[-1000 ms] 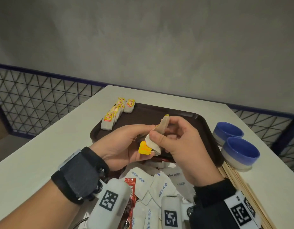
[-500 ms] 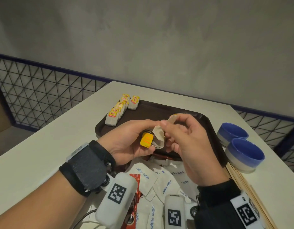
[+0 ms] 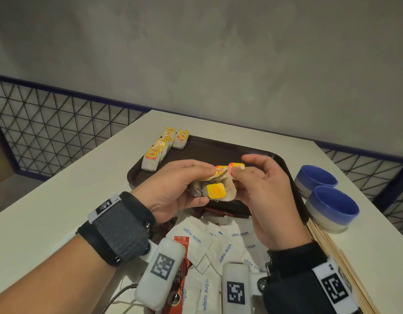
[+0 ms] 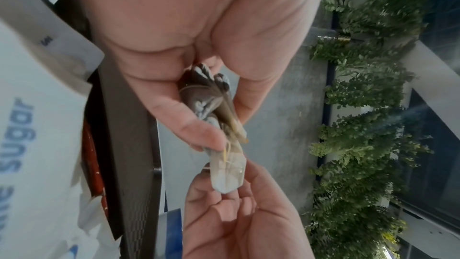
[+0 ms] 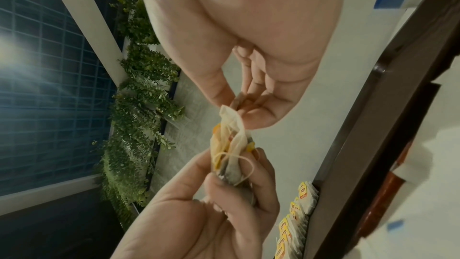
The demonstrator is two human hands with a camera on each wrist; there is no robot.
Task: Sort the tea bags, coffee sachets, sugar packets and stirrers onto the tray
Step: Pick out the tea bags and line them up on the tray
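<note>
Just above the near half of the brown tray, both hands hold a small bundle of tea bags with yellow tags. My left hand grips the bundle from the left; in the left wrist view the tea bags sit between its thumb and fingers. My right hand pinches a tag and bag corner at the top of the bundle. A row of tea bags stands on the tray's far left edge. White sugar packets and a red coffee sachet lie near me.
Two blue bowls stand right of the tray. Wooden stirrers lie along the table's near right side. A wire mesh railing borders the table on the left, and a grey wall stands behind it.
The hands have turned the tea bags so that more yellow tags face up. My right fingers have shifted to pinch at the bundle's top.
</note>
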